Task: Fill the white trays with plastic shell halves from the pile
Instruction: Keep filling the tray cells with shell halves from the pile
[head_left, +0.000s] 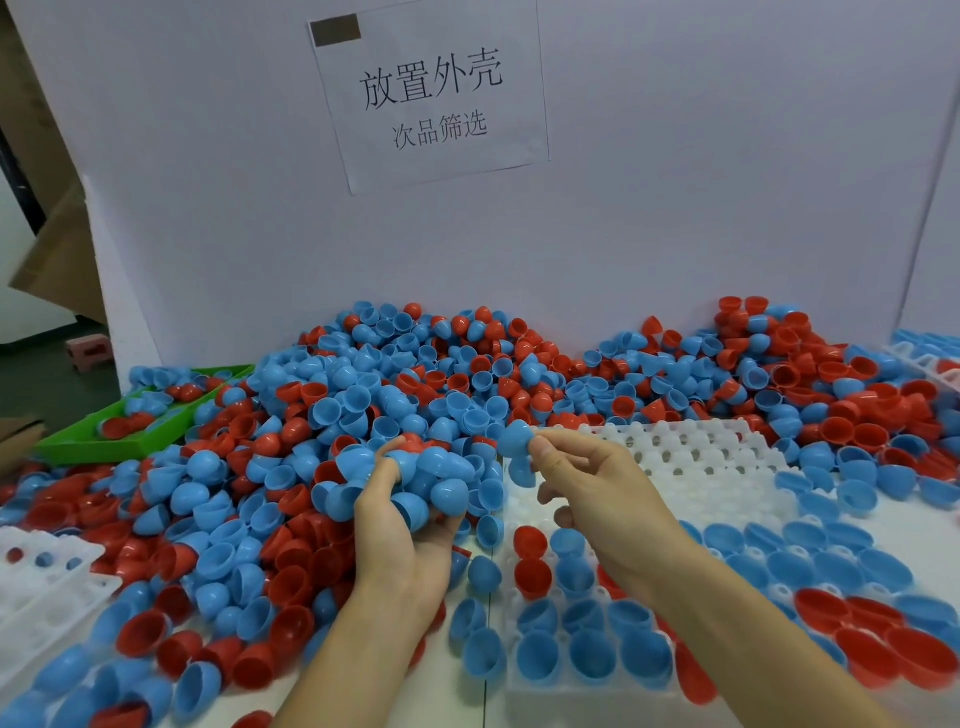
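A big pile of blue and red plastic shell halves (467, 374) covers the table from the left to the back wall. My left hand (405, 540) cups a bunch of blue shell halves (431, 483) at the pile's near edge. My right hand (587, 483) pinches one blue shell half (514, 439) between thumb and fingers, above the far left corner of the white tray (701, 462). The tray's near rows hold blue and red halves (587, 649); its far rows show bare white pegs.
A green tray (83, 447) with a few shells sits at the far left. Another white tray (36, 587) lies at the near left, a further one (924, 358) at the far right. A white board with a paper sign (431, 98) stands behind the pile.
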